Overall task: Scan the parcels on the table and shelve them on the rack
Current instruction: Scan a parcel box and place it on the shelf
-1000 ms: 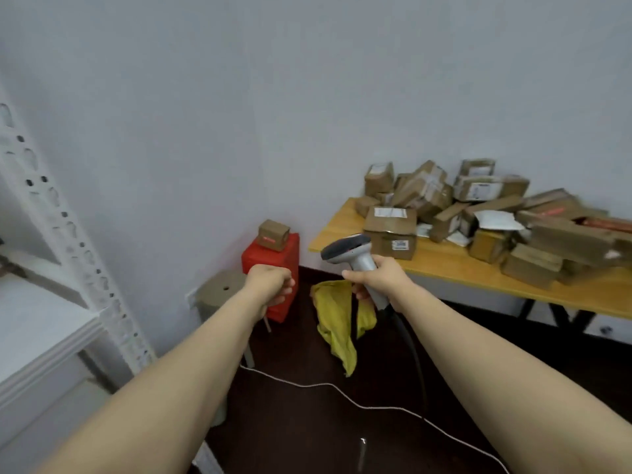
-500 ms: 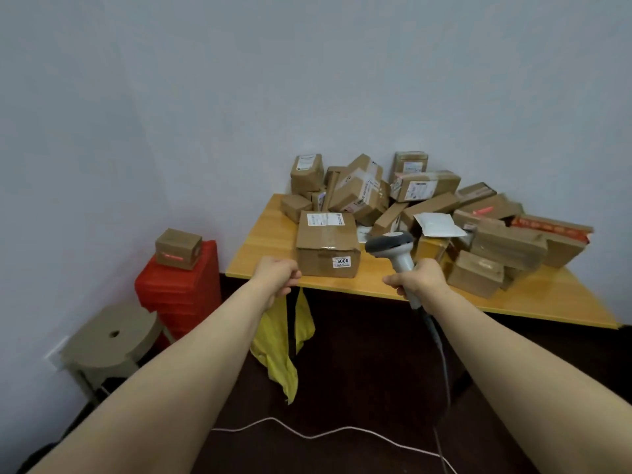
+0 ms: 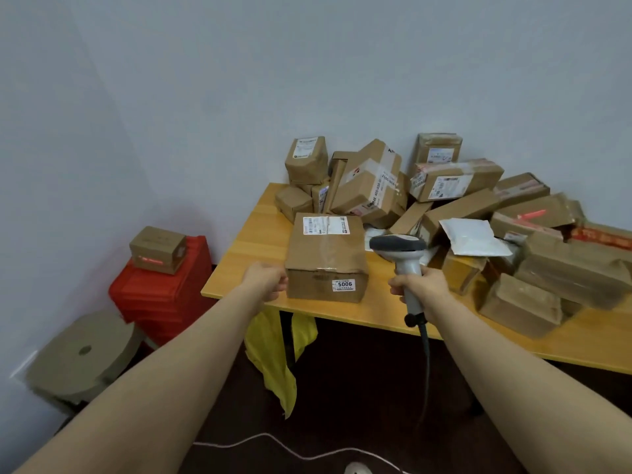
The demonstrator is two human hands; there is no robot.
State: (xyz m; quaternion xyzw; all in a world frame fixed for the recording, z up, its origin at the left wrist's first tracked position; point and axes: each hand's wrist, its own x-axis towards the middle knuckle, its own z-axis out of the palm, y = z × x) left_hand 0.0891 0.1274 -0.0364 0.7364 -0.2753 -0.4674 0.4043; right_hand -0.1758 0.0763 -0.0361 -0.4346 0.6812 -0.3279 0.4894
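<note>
Several brown cardboard parcels point(image 3: 455, 181) are piled on a yellow wooden table point(image 3: 246, 248). Nearest the front edge stands a box with a white "5006" sticker point(image 3: 326, 254). My left hand point(image 3: 265, 280) is a loose fist just left of that box, at its lower left corner, holding nothing. My right hand point(image 3: 420, 290) grips the handle of a grey and white barcode scanner point(image 3: 400, 249), whose head sits just right of the box. The scanner's dark cable hangs down below my wrist. The rack is out of view.
A red crate point(image 3: 164, 295) with a small cardboard box point(image 3: 158, 249) on it stands left of the table, beside a round khaki stool point(image 3: 83, 354). A yellow cloth point(image 3: 273, 350) hangs under the table edge. A white cord point(image 3: 290, 451) lies across the dark floor.
My view has swung right, away from the white rack, and closer to the table. Both hands have come forward to either side of the "5006" box, the scanner still in my right hand.
</note>
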